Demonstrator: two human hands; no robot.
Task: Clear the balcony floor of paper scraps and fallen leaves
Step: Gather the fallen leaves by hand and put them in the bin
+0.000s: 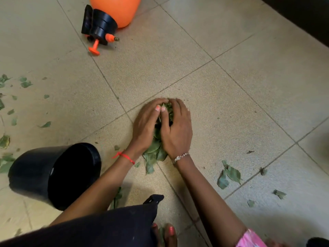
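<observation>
A heap of green leaves (154, 154) lies on the beige tiled floor (231, 86) in the middle of the view. My left hand (146, 127) and my right hand (178, 129) are cupped together over the heap, fingers touching at the far side, pressing the leaves between the palms. Leaf tips stick out below both wrists. More loose leaves (228, 175) lie to the right, and many small leaf bits (25, 83) are scattered at the left edge. A black bucket (53, 175) lies tipped on its side to the left of my left forearm, mouth facing right.
An orange pressure sprayer (114, 9) with a black pump head (99, 24) lies on its side at the top. A dark wall base (306, 16) runs along the top right. My knee in dark cloth (106, 227) and my toes (169, 232) are at the bottom.
</observation>
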